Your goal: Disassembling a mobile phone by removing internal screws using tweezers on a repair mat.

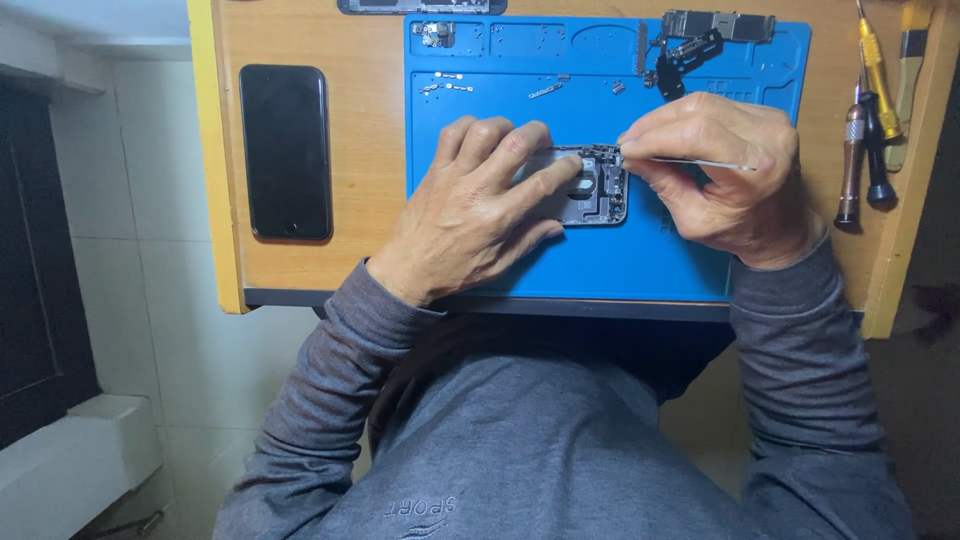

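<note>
An opened grey phone housing (592, 192) lies on a blue work mat (600, 260). My left hand (470, 210) rests on the housing's left part and presses it down with the fingers. My right hand (715, 170) pinches thin metal tweezers (700, 163), whose tip touches the housing's top edge. Much of the housing is hidden under my left fingers.
A black phone (286, 150) lies screen up on the wooden table (370, 130) to the left. Small screws (445, 85) and a circuit board (715, 25) sit at the mat's far side. Screwdrivers (868, 120) lie at the right edge.
</note>
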